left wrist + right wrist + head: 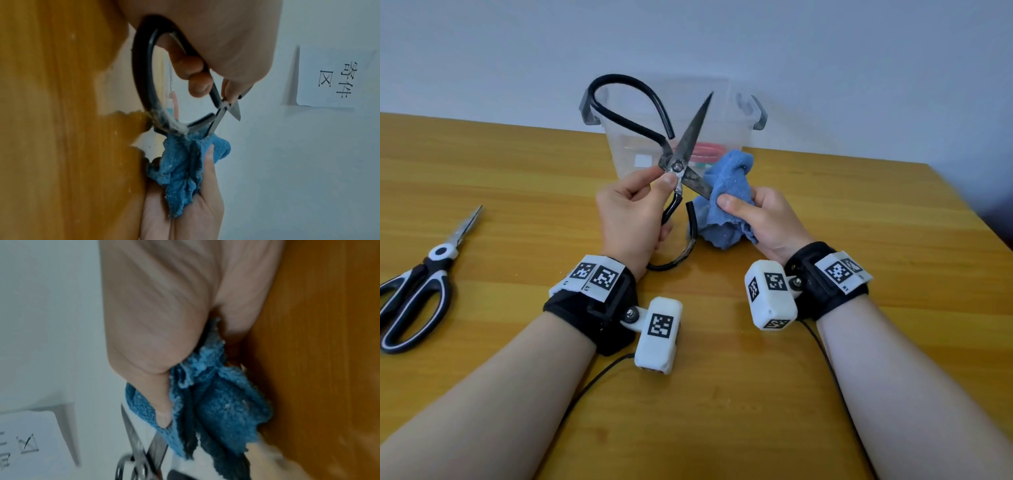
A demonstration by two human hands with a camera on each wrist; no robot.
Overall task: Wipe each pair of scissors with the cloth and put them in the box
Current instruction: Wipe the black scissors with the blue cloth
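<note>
Large black-handled iron scissors (681, 150) are held spread wide above the table in front of the box. My left hand (633, 209) pinches them at the pivot, with fingers curled round one handle loop (144, 78). My right hand (760, 216) grips a bunched blue cloth (726, 198) wrapped round the lower blade. The cloth (180, 168) and the blade entering it show in the left wrist view. The right wrist view shows the cloth (216, 402) under my thumb. The clear plastic box (626, 150) stands behind, with pink-handled scissors (705, 152) inside.
Black-and-white-handled scissors (424, 274) lie shut on the wooden table (517, 171) at the far left. The box has grey latch handles (755, 113) on both sides. A pale wall rises behind the table, with a paper sign (337, 78) on it.
</note>
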